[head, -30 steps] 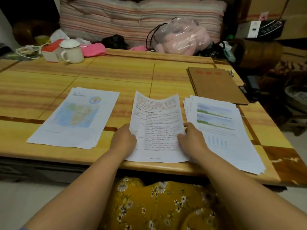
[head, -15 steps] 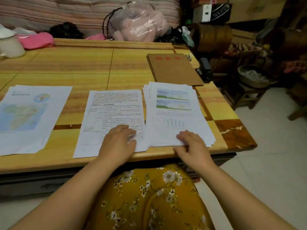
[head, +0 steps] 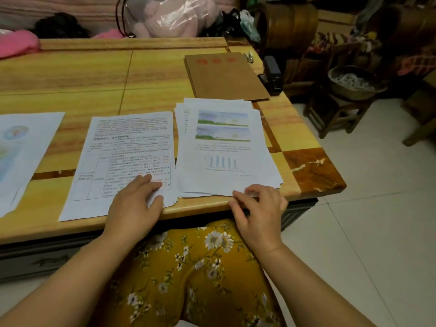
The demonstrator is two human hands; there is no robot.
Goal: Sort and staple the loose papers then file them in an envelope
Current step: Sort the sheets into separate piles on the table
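Wooden table: far half bare, near edge crowded. Three paper stacks lie along the near edge: map stack at left, cut off by the frame; text stack centre; chart stack right, near the corner. Brown envelope lies flat just beyond the chart stack, black stapler at the table's right edge beside it. Left hand rests flat on the text stack, fingers released. Right hand pinches the chart stack's near edge.

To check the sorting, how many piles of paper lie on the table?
3: map pile at left edge, partly cut off; text pile in the middle; landscape-and-chart pile at right.
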